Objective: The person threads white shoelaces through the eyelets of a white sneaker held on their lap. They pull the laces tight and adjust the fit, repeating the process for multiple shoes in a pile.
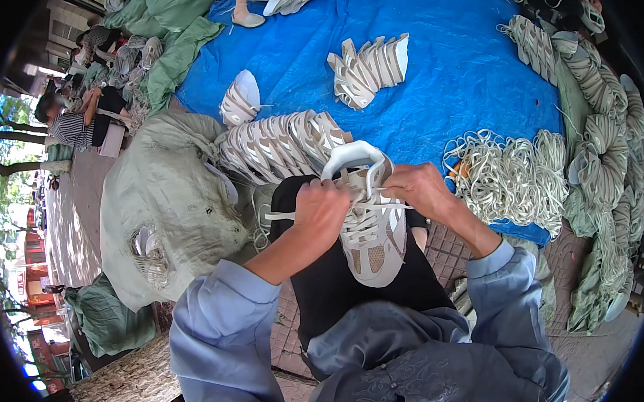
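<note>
On my lap rests a beige and white sneaker [372, 246], its toe toward me and its collar away. My left hand [324, 209] is closed at the left side of the shoe's opening, pinching a white shoelace [283, 216] whose loose end sticks out to the left. On the other side my right hand [417, 189] pinches the lace by the upper eyelets, and a lace end trails below it. Lacing crosses the lower part of the tongue. The fingertips are partly hidden behind the knuckles.
A blue tarp [461, 70] carries rows of shoe uppers [283, 145], another stack [370, 67] and a heap of white laces [510, 180]. A bulging pale sack [176, 194] stands at left. More uppers [602, 128] line the right edge. Other people sit at far left and upper right.
</note>
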Demonstrator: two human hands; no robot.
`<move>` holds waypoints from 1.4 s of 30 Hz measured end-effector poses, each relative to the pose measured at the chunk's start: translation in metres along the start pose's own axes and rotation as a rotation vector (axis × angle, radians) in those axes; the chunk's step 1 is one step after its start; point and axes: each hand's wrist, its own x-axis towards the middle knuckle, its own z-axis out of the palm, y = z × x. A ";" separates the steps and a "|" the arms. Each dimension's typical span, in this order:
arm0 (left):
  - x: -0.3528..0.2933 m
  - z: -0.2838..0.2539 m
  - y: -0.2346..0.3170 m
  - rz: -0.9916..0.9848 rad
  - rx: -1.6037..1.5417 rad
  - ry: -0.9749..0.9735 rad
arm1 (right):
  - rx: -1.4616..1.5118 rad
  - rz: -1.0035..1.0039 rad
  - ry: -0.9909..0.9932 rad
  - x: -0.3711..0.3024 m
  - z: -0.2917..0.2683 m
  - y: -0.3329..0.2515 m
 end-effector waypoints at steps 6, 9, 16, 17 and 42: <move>0.006 -0.005 -0.001 0.256 -0.179 0.312 | -0.073 -0.004 0.007 -0.001 0.006 0.007; 0.014 -0.008 0.002 -0.018 -0.581 0.322 | -0.049 0.043 0.027 0.001 0.008 0.008; 0.038 0.003 0.019 -0.088 -0.437 -0.005 | -0.320 -0.037 -0.058 0.008 0.007 0.006; 0.039 0.006 0.020 -0.093 -0.502 0.018 | -0.346 -0.073 -0.060 0.010 0.007 0.005; 0.013 -0.047 -0.039 -0.433 -1.522 -0.450 | 0.285 0.165 -0.035 0.010 0.007 0.034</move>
